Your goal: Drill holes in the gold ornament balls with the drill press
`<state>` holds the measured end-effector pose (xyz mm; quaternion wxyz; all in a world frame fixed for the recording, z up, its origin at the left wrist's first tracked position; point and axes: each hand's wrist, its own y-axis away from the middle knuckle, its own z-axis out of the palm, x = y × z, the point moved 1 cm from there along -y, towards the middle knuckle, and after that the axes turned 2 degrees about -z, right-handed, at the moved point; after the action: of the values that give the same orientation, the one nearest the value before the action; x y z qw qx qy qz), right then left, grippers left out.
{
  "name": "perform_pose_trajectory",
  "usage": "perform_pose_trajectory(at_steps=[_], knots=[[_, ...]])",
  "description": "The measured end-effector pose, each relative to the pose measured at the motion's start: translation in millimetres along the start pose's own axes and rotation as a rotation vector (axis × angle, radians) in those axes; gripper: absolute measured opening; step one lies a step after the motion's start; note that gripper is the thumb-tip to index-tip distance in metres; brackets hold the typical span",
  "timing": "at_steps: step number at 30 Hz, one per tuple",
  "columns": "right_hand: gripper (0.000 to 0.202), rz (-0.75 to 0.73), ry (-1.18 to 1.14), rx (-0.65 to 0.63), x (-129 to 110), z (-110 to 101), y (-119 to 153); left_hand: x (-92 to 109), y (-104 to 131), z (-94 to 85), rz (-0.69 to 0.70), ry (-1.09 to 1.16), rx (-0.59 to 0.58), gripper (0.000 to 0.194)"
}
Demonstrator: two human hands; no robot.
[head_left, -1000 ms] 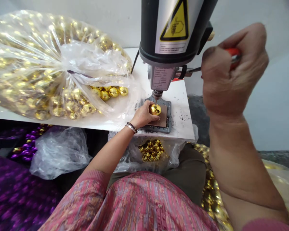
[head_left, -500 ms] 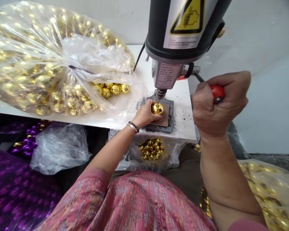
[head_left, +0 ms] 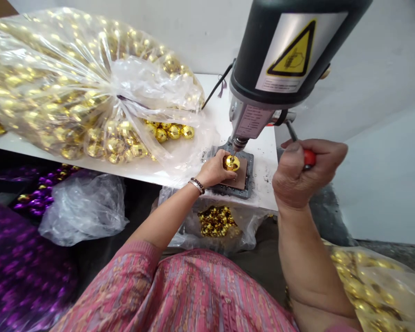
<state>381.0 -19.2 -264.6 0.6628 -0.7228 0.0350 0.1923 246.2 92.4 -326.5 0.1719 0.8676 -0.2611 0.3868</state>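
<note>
Between the thumb and fingers of my left hand [head_left: 217,169] is a shiny gold faceted ball [head_left: 232,163]. It rests on a brown square board [head_left: 238,180] over the grey base [head_left: 249,171] of a drill press [head_left: 269,50]. The chuck [head_left: 240,144] and thin bit stand right above the ball; whether the tip touches it I cannot tell. My right hand [head_left: 302,173] is closed around the red knob [head_left: 309,158] of the press's feed lever, to the right of the machine.
A tied clear bag [head_left: 72,92] of gold balls covers the white table's [head_left: 207,92] left side. Below the front edge hangs an open plastic bag [head_left: 180,233] with gold pieces. Purple bags [head_left: 17,272] lie at lower left, another gold-filled bag [head_left: 380,281] at lower right.
The right hand and red knob have come down a little and inward. The whole view has shifted, so the press appears farther right. The left hand still holds the ball under the bit.
</note>
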Motion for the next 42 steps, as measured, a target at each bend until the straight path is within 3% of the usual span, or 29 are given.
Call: perform_pose_trajectory(at_steps=[6, 13, 17, 22, 27, 31, 33, 35, 37, 38, 40, 42], knots=[[0.020, 0.042, -0.038, 0.059, 2, 4, 5, 0, 0, 0.3, 0.019, 0.005, -0.011, 0.064], [0.016, 0.021, -0.063, 0.028, 5, 2, 16, -1, 0, 2.2, 0.014, 0.004, 0.001, 0.062], [0.020, 0.015, -0.050, 0.030, 0, 1, -18, -3, 0, 3.0, 0.017, 0.015, -0.001, 0.062], [0.019, 0.164, -0.103, -0.116, -4, 7, -72, -9, 2, 6.5, 0.063, 0.043, 0.005, 0.068], [0.018, 0.246, -0.127, -0.145, -4, 8, -80, -20, 24, -3.7, 0.286, 0.081, -0.085, 0.070], [0.019, 0.236, -0.115, -0.158, -6, 6, -76, -36, 38, -29.4, 0.341, 0.221, -0.257, 0.042], [0.020, 0.241, -0.096, -0.158, -7, 5, -75, -44, 26, -45.9, 0.279, 0.241, -0.129, 0.027], [0.022, 0.247, -0.067, -0.159, -8, 3, -75, -51, 1, -63.1, 0.149, 0.165, 0.151, 0.017], [0.024, 0.246, -0.049, -0.167, -8, 2, -74, -59, -31, -79.2, -0.053, 0.046, 0.400, 0.020], [0.025, 0.246, -0.047, -0.173, -8, 1, -74, -62, -47, -86.2, -0.158, -0.007, 0.468, 0.024], [0.025, 0.245, -0.056, -0.179, -7, 0, -73, -68, -76, -96.8, -0.290, -0.070, 0.509, 0.025], [0.024, 0.251, -0.072, -0.179, -8, -1, -72, -72, -95, -101.9, -0.306, -0.093, 0.478, 0.024]])
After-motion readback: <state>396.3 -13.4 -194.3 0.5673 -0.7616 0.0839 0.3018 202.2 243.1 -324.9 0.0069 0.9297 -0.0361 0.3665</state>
